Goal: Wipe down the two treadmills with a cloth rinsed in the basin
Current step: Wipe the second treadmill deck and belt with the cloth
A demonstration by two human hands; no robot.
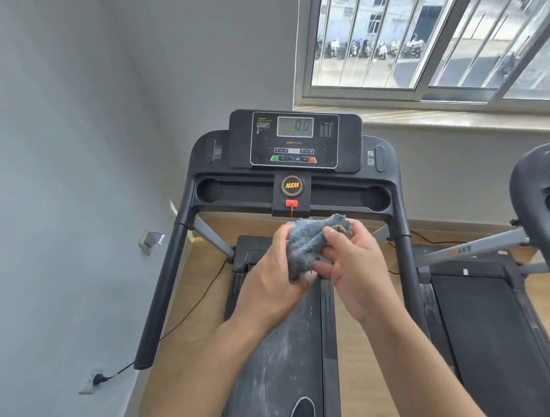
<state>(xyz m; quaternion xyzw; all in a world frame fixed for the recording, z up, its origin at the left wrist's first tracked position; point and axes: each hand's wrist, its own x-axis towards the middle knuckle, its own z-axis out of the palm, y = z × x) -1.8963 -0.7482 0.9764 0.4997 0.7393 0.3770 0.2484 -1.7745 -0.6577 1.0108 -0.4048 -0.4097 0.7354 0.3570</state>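
A bunched blue-grey cloth [310, 239] is held between both hands in front of me, just below the console of the near treadmill [295, 139]. My left hand [271, 278] grips the cloth's lower part from the left. My right hand [357, 260] holds it from the right, fingers curled over the fabric. The black console shows 0.0 on its display, with a red safety clip under the round logo. Its belt [279, 352] below looks dusty and speckled white. A second treadmill [500, 315] stands at the right, partly cut off. No basin is in view.
A grey wall runs along the left, with a wall socket [94, 380] and a plugged black cable near the floor. A barred window [435, 44] is above the treadmills. Wooden floor shows between the machines. My shoe [302, 414] stands on the near belt.
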